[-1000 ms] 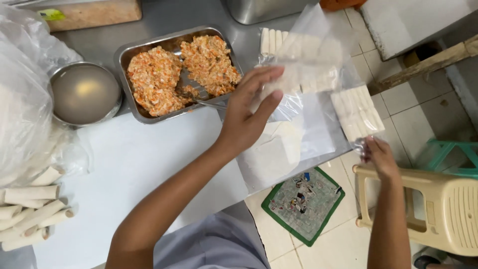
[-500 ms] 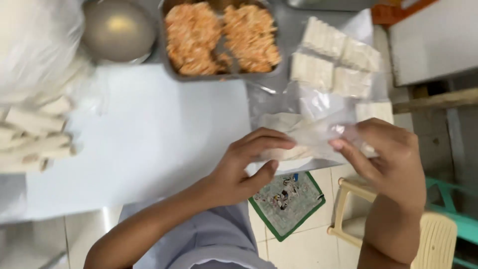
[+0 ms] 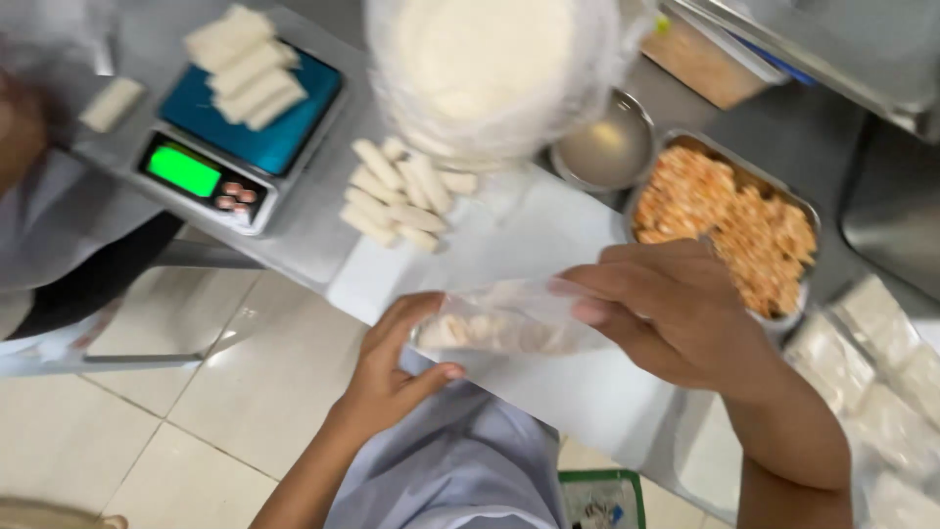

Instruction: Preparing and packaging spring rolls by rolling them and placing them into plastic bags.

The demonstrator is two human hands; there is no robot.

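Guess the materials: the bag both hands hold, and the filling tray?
Bag: thin clear plastic film, probably; contents show through, glossy and crinkled. Held by left hand and right hand. Filling tray: likely stainless steel; grey rim with a dull shine.

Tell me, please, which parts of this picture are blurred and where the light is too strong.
Head view: motion blur smears the whole frame, worst on the right hand, the clear bag and the left hand; the wrapper stack is washed out to white; the scale's green display glows; the rolls stay recognisable.
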